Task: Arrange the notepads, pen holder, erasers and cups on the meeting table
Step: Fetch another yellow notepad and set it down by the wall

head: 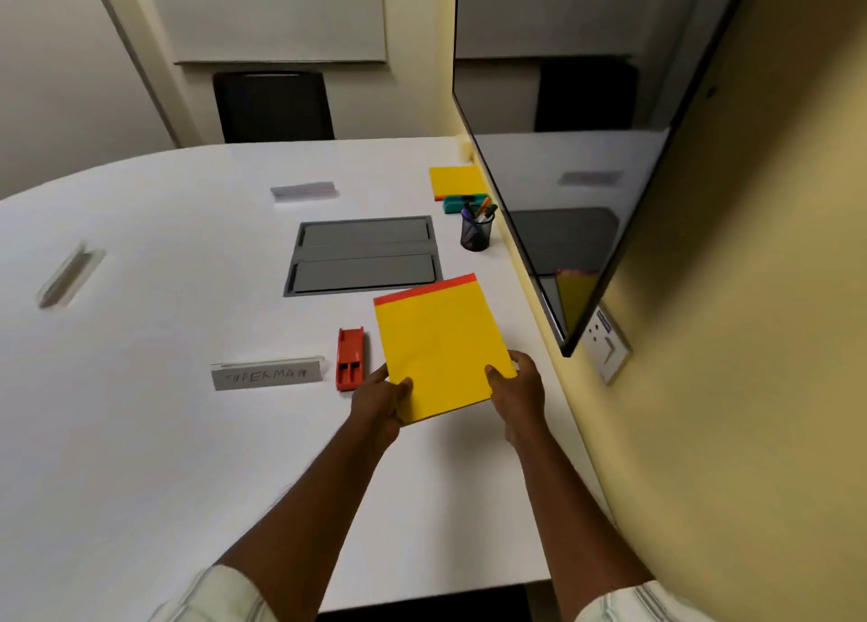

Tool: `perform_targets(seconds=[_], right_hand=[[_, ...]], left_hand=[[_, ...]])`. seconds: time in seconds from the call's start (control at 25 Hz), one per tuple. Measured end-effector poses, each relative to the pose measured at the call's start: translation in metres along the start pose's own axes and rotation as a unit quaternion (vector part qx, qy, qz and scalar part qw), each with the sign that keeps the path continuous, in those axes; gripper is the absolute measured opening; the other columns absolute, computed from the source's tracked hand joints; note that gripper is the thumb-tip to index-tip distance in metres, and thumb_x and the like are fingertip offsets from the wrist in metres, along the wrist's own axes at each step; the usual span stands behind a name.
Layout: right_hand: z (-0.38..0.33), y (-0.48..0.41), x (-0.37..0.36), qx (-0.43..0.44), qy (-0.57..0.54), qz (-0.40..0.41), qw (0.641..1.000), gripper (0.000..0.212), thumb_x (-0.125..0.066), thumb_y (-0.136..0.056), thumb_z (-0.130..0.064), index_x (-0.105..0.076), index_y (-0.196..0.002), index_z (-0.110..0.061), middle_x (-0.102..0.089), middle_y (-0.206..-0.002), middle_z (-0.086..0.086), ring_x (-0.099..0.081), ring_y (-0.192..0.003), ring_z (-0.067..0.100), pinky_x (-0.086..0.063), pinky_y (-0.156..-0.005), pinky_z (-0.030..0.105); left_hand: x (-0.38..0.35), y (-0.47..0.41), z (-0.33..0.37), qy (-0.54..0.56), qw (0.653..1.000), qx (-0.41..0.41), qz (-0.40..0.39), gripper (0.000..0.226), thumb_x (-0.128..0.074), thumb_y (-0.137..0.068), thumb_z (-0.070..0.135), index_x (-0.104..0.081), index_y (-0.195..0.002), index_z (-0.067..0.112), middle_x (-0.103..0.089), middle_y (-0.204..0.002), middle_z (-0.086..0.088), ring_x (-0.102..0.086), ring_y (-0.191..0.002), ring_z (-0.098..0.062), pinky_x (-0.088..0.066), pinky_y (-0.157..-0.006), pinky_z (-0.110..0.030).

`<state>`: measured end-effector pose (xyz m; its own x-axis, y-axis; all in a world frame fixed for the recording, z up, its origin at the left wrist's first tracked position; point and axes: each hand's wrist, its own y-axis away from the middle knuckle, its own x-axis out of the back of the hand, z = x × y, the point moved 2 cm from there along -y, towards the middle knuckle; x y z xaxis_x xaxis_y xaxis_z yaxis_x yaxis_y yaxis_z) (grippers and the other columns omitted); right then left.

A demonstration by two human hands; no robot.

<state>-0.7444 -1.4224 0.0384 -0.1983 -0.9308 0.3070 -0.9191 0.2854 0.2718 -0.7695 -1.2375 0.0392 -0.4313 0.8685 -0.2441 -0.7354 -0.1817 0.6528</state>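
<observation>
The yellow notepad (441, 344) was held at its near corners by the left hand (377, 398) and right hand (516, 387), low over the table (164, 433), right of centre in the frame. It was judged light, thin and a little bendable, so a grip on both edges suited it.

Two hands held a yellow notepad over the white bench.

The left hand (382, 398) and right hand (516, 389) gripped the near corners of the yellow notepad (441, 344), at centre frame. Just left of it lay an orange eraser (350, 358), then a name plate (267, 373). Towards upper right stood a mesh pen holder (476, 231), a teal eraser (462, 203) and a second notepad (456, 182) beside the wall screen (563, 152).
</observation>
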Motion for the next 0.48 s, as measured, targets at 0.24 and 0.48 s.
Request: perform_targets(seconds=[0.24, 0.48], right_hand=[[0.019, -0.041, -0.023, -0.044, 0.000, -0.005, 0.999, 0.045, -0.064, -0.088, -0.009, -0.046, -0.129, -0.008, -0.057, -0.117, 0.013, -0.055, -0.094, 0.026, -0.049, -0.079, 0.034], [0.030, -0.094, -0.034, -0.078, 0.009, 0.013, 0.997, 0.048, -0.063, -0.088, -0.003, -0.044, -0.133, -0.006, -0.056, -0.122, 0.017, -0.054, -0.096, 0.026, -0.053, -0.087, 0.043]], left_hand=[[-0.012, -0.048, 0.008, -0.036, 0.999, -0.022, 0.023, 0.055, -0.050, -0.093, -0.004, -0.040, -0.142, 0.018, -0.044, -0.142, -0.013, -0.045, -0.124, -0.038, -0.043, -0.094, -0.055], [-0.032, -0.106, 0.012, -0.085, 0.995, -0.035, 0.027, 0.055, -0.054, -0.090, -0.005, -0.044, -0.140, 0.015, -0.048, -0.139, -0.014, -0.047, -0.122, -0.037, -0.042, -0.099, -0.057]])
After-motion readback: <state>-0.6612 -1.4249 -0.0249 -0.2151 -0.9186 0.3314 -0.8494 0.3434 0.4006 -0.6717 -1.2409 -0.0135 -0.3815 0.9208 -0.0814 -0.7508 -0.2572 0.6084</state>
